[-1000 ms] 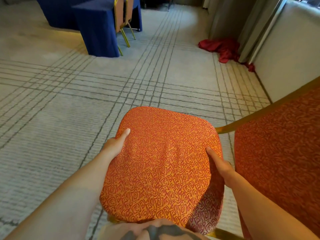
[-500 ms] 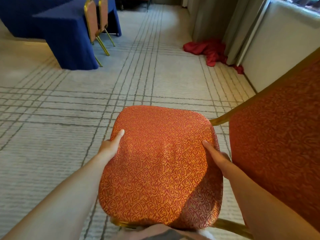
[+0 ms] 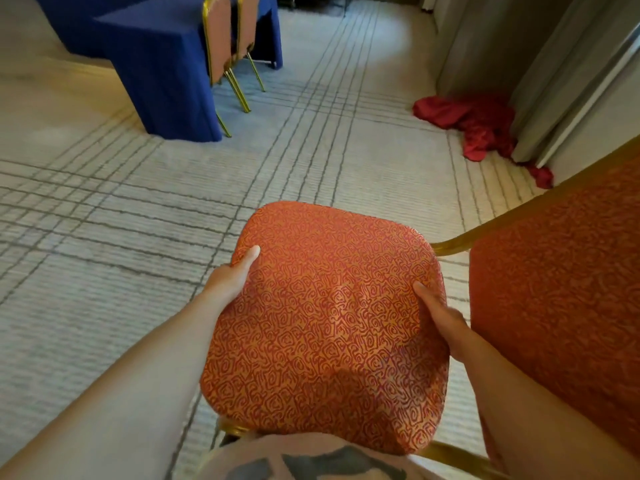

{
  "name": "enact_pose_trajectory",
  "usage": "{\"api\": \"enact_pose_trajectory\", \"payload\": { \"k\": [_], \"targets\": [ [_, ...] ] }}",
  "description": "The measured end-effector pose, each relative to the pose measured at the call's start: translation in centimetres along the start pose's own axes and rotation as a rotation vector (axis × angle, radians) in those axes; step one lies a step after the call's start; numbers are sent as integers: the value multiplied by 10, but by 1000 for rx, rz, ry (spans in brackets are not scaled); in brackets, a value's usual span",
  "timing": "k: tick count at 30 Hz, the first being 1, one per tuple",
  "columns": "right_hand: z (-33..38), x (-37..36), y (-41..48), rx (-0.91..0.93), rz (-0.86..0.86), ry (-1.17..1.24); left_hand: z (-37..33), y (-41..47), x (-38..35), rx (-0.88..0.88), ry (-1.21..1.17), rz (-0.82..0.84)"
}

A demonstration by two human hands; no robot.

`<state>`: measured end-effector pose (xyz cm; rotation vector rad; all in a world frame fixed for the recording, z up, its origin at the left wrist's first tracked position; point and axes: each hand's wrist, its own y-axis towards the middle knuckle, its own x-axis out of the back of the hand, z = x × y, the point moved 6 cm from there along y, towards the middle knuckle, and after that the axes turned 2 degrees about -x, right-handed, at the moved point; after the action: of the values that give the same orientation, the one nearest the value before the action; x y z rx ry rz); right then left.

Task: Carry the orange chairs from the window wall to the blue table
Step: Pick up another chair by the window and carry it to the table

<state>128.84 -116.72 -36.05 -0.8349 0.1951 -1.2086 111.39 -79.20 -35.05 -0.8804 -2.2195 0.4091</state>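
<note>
Out on the open carpet [image 3: 104,237], between the window side and the blue table [image 3: 156,64], the person holds one orange chair [image 3: 329,323] close against the body. The left hand [image 3: 230,282] grips the left edge of the seat and the right hand [image 3: 441,317] grips the right edge. The hands are well apart, each with its thumb lying on the patterned fabric and its fingers tucked out of sight under the rim. The backrest [image 3: 561,289] rises at the person's right, edged by its gold frame [image 3: 460,240]. The legs are hidden below the seat, so I cannot tell whether they clear the floor.

This looks like the carrying step, midway across the room. The table stands ahead and to the left, well apart from the held chair, with two chairs [image 3: 221,39] already set against its near side. A red cloth [image 3: 474,123] lies on the floor by the curtain [image 3: 485,46], off to the right.

The next move likely calls for walking forward and left, keeping the legs off the carpet. The chair would then go down beside the pair already there without knocking their splayed legs.
</note>
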Motion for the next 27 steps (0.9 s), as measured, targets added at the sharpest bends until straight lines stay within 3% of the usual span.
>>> {"api": "enact_pose_trajectory", "payload": {
  "k": [6,16,27],
  "targets": [
    [92,-57,100,-5,11,-19,-64,127,8,0,26,-7],
    [293,-120,241,46,-55,34,-242,330,42,-85,5,-9],
    [473,-141,442,21,-37,-4,-404,535,-12,-21,12,39]
  ]
}}
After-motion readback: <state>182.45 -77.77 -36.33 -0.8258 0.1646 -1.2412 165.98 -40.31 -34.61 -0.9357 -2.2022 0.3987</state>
